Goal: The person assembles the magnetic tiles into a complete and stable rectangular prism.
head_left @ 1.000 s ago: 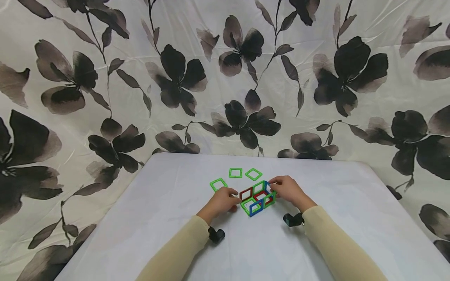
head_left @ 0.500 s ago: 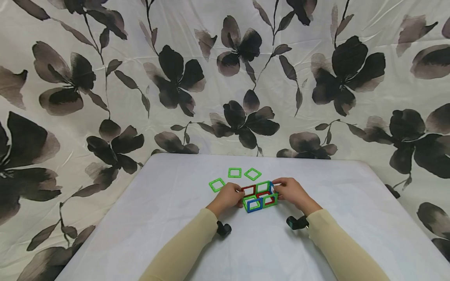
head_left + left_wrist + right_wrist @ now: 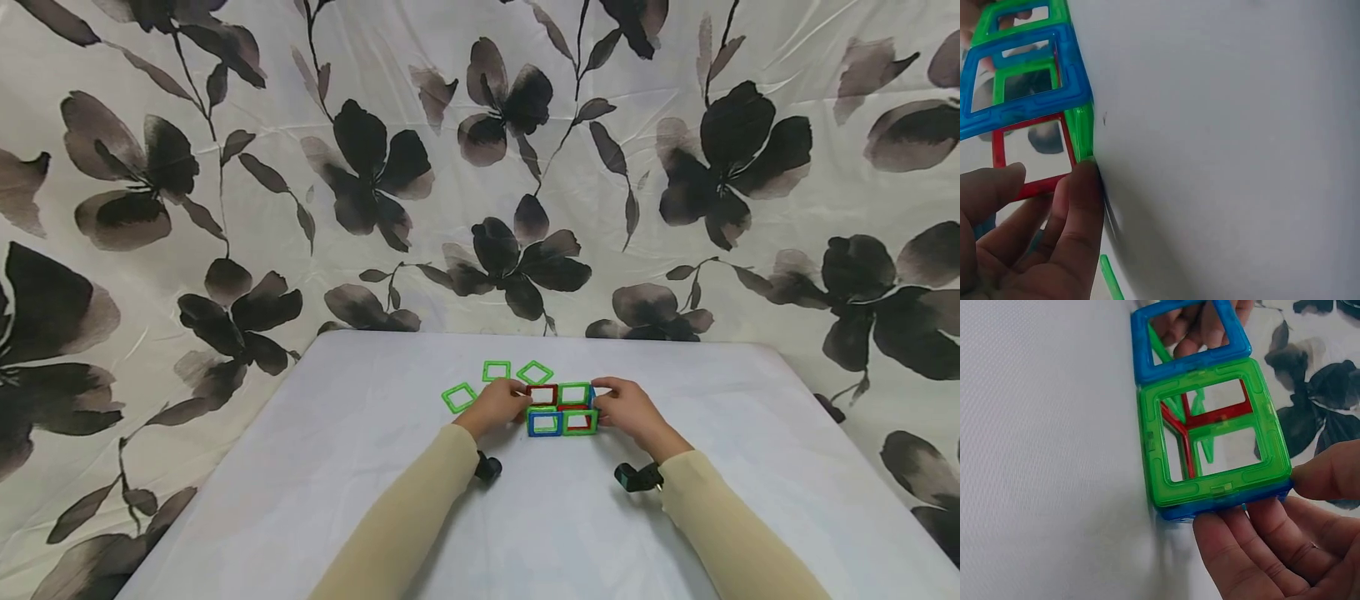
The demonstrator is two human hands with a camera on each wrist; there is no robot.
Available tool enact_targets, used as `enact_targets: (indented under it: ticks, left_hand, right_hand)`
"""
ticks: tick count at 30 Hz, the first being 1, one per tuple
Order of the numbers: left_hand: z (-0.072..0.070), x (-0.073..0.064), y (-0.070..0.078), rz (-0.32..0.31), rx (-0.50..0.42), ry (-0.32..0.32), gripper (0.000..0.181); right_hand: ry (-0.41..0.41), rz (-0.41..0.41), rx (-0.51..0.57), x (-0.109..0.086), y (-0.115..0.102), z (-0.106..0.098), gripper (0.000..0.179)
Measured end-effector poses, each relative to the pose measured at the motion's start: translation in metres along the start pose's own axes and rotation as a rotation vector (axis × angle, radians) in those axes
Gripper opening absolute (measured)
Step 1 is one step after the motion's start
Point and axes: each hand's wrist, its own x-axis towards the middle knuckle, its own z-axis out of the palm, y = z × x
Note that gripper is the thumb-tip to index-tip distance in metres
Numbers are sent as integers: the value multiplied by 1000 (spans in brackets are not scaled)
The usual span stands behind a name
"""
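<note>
Box (image 3: 562, 423) between left grip (image 3: 498, 406), pinching its red tile (image 3: 542, 387), and right grip (image 3: 628, 411), holding its blue end (image 3: 1229, 501), probably wants light, even pressure so nothing unsnaps.

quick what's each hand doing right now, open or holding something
Left hand: closed, pinching the red square plastic frame.
Right hand: closed, holding the blue plastic end frame.

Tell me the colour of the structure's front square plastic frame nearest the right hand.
Green; that translucent square plastic frame shows best in the right wrist view.
</note>
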Motion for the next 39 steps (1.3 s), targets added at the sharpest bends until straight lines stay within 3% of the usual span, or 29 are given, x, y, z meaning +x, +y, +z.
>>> enact_targets:
  ticks: [13,17,21,26,31,39]
  left_hand:
    - [1,5,4,12,-11,-7,39]
    - [-4,4,2,28,24,-17,39]
    - [-13,-1,-2,72,99,-7,37]
    - [-27,-4,-7,95,245,69,37]
    - [-40,-6,-14,60,354,135,36]
    - [-53,-7,-29,-2,510,188,42]
  right_hand:
    - [26,10,21,3,7,-4,46]
    - [23,14,29,4,9,-3,45]
    - [24,19,34,4,11,-2,45]
    - [30,9,37,3,11,-2,45]
    - [24,14,36,3,12,-3,45]
    - [18,13,35,2,11,-3,45]
